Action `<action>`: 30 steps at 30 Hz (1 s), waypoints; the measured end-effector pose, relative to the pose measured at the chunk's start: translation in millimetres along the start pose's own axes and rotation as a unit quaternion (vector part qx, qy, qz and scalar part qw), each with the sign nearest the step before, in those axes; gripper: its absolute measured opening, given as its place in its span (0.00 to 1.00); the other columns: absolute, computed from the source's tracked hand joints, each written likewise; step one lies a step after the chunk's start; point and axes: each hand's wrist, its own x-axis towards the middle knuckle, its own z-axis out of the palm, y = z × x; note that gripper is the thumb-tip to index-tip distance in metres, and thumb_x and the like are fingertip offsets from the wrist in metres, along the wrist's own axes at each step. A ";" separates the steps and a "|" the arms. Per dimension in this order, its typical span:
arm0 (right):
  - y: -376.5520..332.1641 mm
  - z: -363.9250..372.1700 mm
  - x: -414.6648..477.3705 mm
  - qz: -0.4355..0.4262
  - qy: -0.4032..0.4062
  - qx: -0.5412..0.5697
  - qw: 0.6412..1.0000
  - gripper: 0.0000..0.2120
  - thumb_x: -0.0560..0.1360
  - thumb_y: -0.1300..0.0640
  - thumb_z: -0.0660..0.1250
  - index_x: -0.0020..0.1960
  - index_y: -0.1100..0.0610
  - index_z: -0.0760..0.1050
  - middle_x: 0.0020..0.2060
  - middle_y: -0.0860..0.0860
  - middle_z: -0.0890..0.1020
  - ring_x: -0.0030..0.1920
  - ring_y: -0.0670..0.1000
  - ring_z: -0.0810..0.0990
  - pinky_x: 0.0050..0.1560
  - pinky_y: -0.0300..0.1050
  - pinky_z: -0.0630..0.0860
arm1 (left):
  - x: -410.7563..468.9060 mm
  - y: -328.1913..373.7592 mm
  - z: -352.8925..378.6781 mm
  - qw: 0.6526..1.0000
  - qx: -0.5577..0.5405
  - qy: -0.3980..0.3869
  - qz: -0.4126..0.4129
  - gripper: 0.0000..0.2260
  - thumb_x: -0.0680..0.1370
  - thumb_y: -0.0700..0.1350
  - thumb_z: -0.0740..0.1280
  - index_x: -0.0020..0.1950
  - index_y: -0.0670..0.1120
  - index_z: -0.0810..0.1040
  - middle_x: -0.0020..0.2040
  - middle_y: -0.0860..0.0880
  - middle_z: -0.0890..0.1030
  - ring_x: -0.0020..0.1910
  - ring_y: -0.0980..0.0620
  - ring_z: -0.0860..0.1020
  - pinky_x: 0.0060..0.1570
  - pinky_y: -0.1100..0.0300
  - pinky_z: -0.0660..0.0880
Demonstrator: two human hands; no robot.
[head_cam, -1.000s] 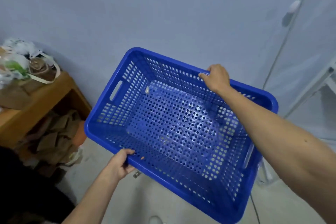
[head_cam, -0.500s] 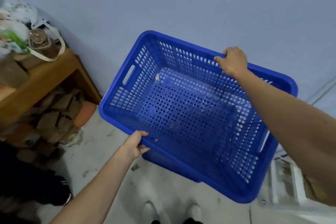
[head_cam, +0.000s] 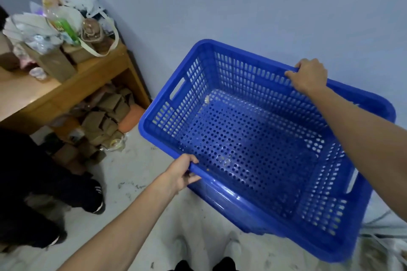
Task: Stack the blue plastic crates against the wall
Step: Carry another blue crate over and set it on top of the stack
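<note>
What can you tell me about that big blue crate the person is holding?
The blue crate looks like glossy moulded plastic, rectangular, with perforated floor, slotted walls, a thick rolled rim and handle cut-outs at both ends. It is empty but for a few crumbs, tilted, near the wall. The left hand grips its near rim, the right hand its far rim. Another blue crate sits beneath.

**Bare arms, dark shoes**

Both forearms are bare, no sleeves in view. The left hand (head_cam: 180,171) and right hand (head_cam: 309,75) wear no gloves, rings or watch. Two dark shoe tips (head_cam: 203,265) show at the near edge.
</note>
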 end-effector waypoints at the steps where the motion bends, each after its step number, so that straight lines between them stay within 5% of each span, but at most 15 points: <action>1: 3.1 3.4 2.9 0.005 -0.007 0.000 1.000 0.21 0.74 0.41 0.68 0.54 0.58 0.78 0.46 0.61 0.82 0.44 0.63 0.80 0.49 0.60 0.80 | -1.6 2.7 1.6 1.000 0.003 0.001 0.002 0.15 0.67 0.35 0.64 0.52 0.42 0.72 0.50 0.42 0.72 0.49 0.42 0.71 0.41 0.46 0.84; 6: 13.2 16.3 5.1 -0.003 -0.045 0.000 0.999 0.16 0.77 0.48 0.66 0.58 0.59 0.76 0.55 0.63 0.78 0.50 0.64 0.78 0.52 0.60 0.78 | 1.3 -0.5 7.6 0.999 0.032 0.005 0.004 0.13 0.69 0.37 0.64 0.53 0.44 0.72 0.48 0.42 0.72 0.47 0.44 0.72 0.48 0.46 0.83; 9: 20.3 22.9 9.0 -0.007 -0.079 0.010 0.997 0.16 0.79 0.53 0.63 0.63 0.58 0.72 0.61 0.63 0.72 0.54 0.65 0.75 0.55 0.61 0.76 | -2.6 -1.9 12.7 0.999 0.053 0.007 0.004 0.09 0.71 0.38 0.64 0.50 0.43 0.72 0.44 0.41 0.73 0.42 0.43 0.75 0.39 0.50 0.84; 15: 41.9 38.9 16.1 0.005 -0.176 0.045 0.983 0.28 0.77 0.44 0.65 0.72 0.55 0.64 0.68 0.62 0.64 0.59 0.66 0.72 0.58 0.63 0.74 | -4.0 13.8 31.2 0.992 0.122 -0.013 -0.015 0.04 0.74 0.41 0.61 0.47 0.43 0.68 0.30 0.43 0.81 0.30 0.43 0.84 0.44 0.46 0.83; 21: 64.1 45.8 11.2 -0.020 -0.250 0.003 0.968 0.37 0.76 0.39 0.64 0.78 0.54 0.55 0.75 0.60 0.59 0.70 0.66 0.66 0.68 0.63 0.67 | -2.2 23.6 40.5 0.987 0.160 -0.006 -0.027 0.07 0.74 0.42 0.62 0.49 0.42 0.71 0.40 0.38 0.85 0.41 0.39 0.86 0.40 0.48 0.83; 30: 53.4 31.8 -36.1 -0.075 -0.253 0.015 0.964 0.40 0.76 0.39 0.65 0.79 0.54 0.53 0.79 0.55 0.57 0.77 0.58 0.57 0.73 0.62 0.60 | -2.9 30.2 29.7 0.943 0.333 -0.005 -0.007 0.25 0.75 0.62 0.65 0.57 0.42 0.81 0.50 0.40 0.85 0.44 0.41 0.86 0.46 0.47 0.83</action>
